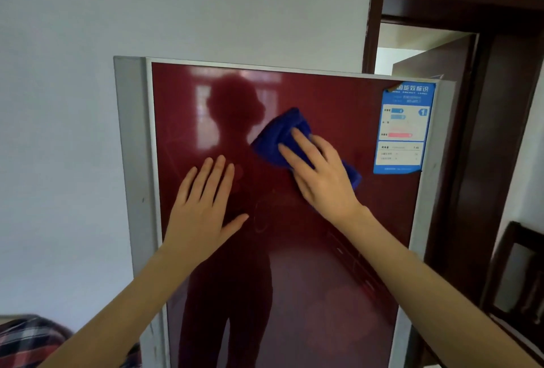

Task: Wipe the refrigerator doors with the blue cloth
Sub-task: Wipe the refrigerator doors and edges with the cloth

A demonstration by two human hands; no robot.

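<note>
The refrigerator door (338, 96) is glossy dark red with a silver frame and fills the middle of the view. A folded blue cloth (278, 135) lies flat against its upper half. My right hand (318, 173) presses the cloth to the door with straight, spread fingers. Left of it, my left hand (206, 208) rests flat on the bare door, palm down, fingers straight and holding nothing. Part of the cloth is hidden under my right hand.
A blue energy label (404, 129) is stuck at the door's upper right corner. A dark wooden door frame (485, 132) with an open door stands to the right. White wall (59, 132) lies left, plaid fabric (26, 341) at the bottom left.
</note>
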